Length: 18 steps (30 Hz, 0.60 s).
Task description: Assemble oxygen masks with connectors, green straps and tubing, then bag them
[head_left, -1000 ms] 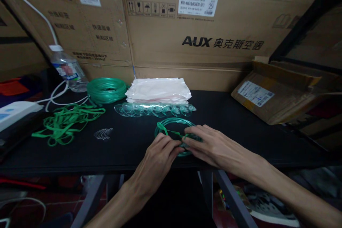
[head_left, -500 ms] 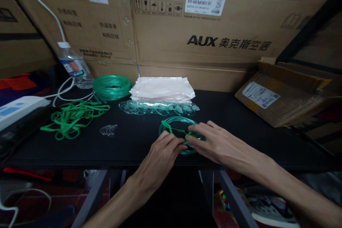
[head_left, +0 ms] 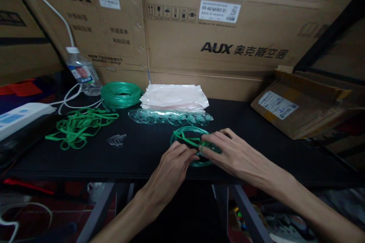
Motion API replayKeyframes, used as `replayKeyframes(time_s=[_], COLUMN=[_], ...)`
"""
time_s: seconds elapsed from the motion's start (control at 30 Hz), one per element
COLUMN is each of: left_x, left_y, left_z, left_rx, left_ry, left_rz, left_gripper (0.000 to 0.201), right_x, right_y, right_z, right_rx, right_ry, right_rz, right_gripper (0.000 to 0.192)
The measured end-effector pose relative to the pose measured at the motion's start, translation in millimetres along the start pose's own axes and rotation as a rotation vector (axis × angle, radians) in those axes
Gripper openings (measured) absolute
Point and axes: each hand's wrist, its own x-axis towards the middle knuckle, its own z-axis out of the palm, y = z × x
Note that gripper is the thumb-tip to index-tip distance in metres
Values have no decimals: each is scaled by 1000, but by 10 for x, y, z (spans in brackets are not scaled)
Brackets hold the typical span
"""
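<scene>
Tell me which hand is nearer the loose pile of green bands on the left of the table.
The left hand. It rests on the small green tubing coil near the table's front edge, to the right of the green bands. The right hand lies farther right, on the same coil.

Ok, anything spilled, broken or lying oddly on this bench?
Nothing spilled or damaged. Only the green bands lie in a loose tangle at left, and the water bottle looks tilted. Both hands rest on the small tubing coil.

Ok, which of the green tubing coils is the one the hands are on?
The small coil at the table's front edge, under the left hand and right hand. The bigger coil lies untouched by the water bottle.
</scene>
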Motion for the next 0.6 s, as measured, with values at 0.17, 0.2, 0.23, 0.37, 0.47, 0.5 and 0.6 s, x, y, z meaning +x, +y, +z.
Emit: replayKeyframes(time_s=[0.17,0.2,0.23,0.37,0.47,0.5,0.6], left_x=[-25,-34,-43,-45,-13,-4,-17], left_y=[-6,-2,0,-9,-47,-62,-93], left_z=[20,33,44,6,-148,-212,-376], left_rx=[2,7,17,29,48,71,147], left_ry=[-4,13,38,165,207,218,206], left_rz=[-39,-43,-45,-33,-54,-65,-78], left_gripper=[17,18,24,43,34,29,22], right_x=[-159,-193,-228,-388,-528,-568,-642], right_y=[138,144,143,157,187,189,161], right_z=[-221,-220,-195,106,357,413,476], right_rx=[393,573,768,1520,1886,1969,2096], right_ry=[270,344,454,1060,1130,1110,1103], right_rz=[345,469,589,934,1119,1152,1114], right_gripper=[16,15,17,20,12,13,19])
